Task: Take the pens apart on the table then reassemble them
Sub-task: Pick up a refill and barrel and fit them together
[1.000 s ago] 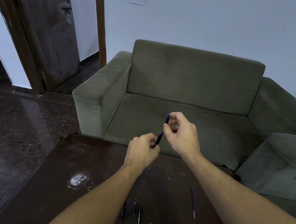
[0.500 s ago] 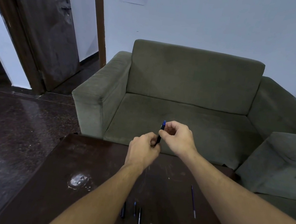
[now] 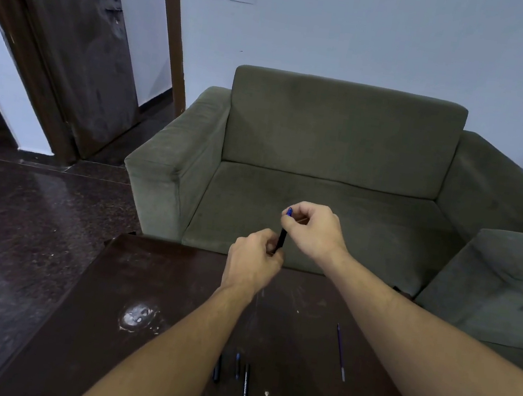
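Both hands hold one pen (image 3: 283,234) up over the table's (image 3: 150,276) far edge, in front of the sofa (image 3: 345,135). Left hand (image 3: 253,263) grips its lower end, right hand (image 3: 314,229) pinches the blue top. On the table: refill (image 3: 340,351) at right, three dark pen parts (image 3: 245,385) near the front edge.

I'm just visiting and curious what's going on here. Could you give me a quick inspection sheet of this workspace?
Surface: dark wooden table, scuffed, with a whitish stain.
Job's things: pen held upright above the table's far edge; loose refill and three dark pen parts lying on the table.
Clutter: small white speck.
Hands: left hand grips the pen's lower end, right hand pinches its blue top.
Cables: nothing seen.
Surroundings: green sofa, dark door, glossy floor.
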